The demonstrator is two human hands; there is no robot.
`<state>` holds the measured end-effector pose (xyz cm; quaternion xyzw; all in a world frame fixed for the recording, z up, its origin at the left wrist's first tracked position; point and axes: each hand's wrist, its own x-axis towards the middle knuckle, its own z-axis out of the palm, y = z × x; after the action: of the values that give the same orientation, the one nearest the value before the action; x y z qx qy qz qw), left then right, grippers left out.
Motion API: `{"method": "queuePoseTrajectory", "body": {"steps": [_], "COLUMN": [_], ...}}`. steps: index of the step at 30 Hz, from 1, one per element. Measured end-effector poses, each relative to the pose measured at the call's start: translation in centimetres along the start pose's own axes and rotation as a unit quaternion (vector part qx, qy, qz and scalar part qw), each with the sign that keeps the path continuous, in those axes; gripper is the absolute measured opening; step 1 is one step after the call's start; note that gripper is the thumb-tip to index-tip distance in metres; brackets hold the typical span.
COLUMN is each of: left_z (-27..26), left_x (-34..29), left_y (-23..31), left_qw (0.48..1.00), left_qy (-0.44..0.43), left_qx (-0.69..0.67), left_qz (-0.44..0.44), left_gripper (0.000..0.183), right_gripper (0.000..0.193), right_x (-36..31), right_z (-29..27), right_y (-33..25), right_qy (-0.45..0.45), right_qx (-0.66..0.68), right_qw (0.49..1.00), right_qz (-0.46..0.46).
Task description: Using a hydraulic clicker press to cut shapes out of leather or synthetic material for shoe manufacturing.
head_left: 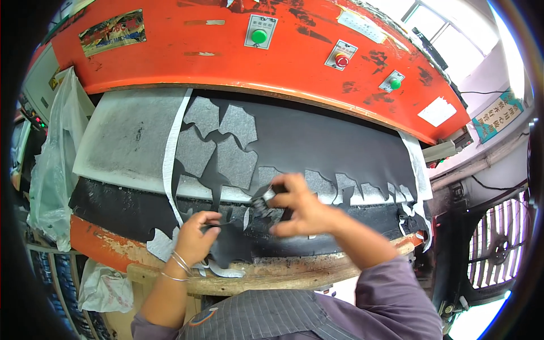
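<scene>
A dark cutter die (265, 199) is being gripped in the right hand (297, 207), fingers curled narrowly around it. It is being held over the near edge of the black sheet (317, 144), just right of centre. The die's exact shape cannot be told; it is partly hidden by the fingers.

A loose flap of the black sheet is being pinched by the left hand (195, 235), fingers closed on it, near and left of the die. Thin bangles (180, 264) are being worn on that wrist. The right hand is the nearer one to the die; the two hands are being kept close together, the left lower.

The sheet's long axis is running left to right across the grey board (122, 136). Jagged cut-outs (218, 144) are showing the fuzzy grey board through the smooth, matte black material. A white strip (170, 158) is hanging at the sheet's left edge.

Far behind, an orange press head (226, 62) with chipped paint is spanning the scene, with a green button (259, 35) and a red button (341, 59). A worn wooden ledge (272, 275) is lying nearest.
</scene>
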<state>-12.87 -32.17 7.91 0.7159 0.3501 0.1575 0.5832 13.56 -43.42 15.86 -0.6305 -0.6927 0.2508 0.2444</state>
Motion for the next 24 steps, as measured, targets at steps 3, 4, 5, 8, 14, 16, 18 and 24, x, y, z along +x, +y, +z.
{"method": "queuePoseTrajectory", "body": {"steps": [3, 4, 5, 8, 14, 16, 18, 24], "left_z": [-2.5, -2.6, -2.4, -1.2, 2.6, 3.8, 5.3, 6.8], "left_x": [-0.5, -0.3, 1.0, 4.7, 14.3, 17.5, 19.8, 22.6], "left_y": [1.2, 2.2, 3.2, 5.5, 4.0, 2.1, 1.8, 2.8], "left_qw": [0.942, 0.918, 0.923, 0.928, 0.958, 0.956, 0.951, 0.949], "left_qy": [0.111, 0.155, 0.151, 0.123, 0.033, 0.042, 0.059, 0.045], "left_qx": [0.307, 0.350, 0.327, 0.284, 0.241, 0.231, 0.247, 0.277], "left_qz": [0.083, 0.099, 0.137, 0.206, 0.154, 0.175, 0.175, 0.142], "left_gripper": [0.043, 0.045, 0.045, 0.044, 0.049, 0.063, 0.066, 0.076], "right_gripper": [0.030, 0.023, 0.023, 0.012, 0.026, 0.044, 0.070, 0.069], "right_x": [2.4, 3.5, 4.4, 7.0, 6.7, 4.5, 2.2, 3.1], "right_z": [-5.1, -6.2, -6.9, -7.6, -5.2, -4.4, -1.6, 1.5], "right_y": [2.4, 3.0, 4.7, 8.2, 11.8, 10.0, 10.7, 12.6], "right_qy": [-0.082, -0.138, -0.138, -0.238, -0.042, -0.071, 0.139, 0.230], "right_qx": [-0.247, -0.339, -0.341, -0.467, -0.440, -0.458, -0.229, -0.215], "right_qw": [0.961, 0.924, 0.923, 0.809, 0.858, 0.871, 0.961, 0.936], "right_qz": [-0.094, -0.113, -0.111, -0.266, -0.261, -0.164, 0.070, 0.158]}}
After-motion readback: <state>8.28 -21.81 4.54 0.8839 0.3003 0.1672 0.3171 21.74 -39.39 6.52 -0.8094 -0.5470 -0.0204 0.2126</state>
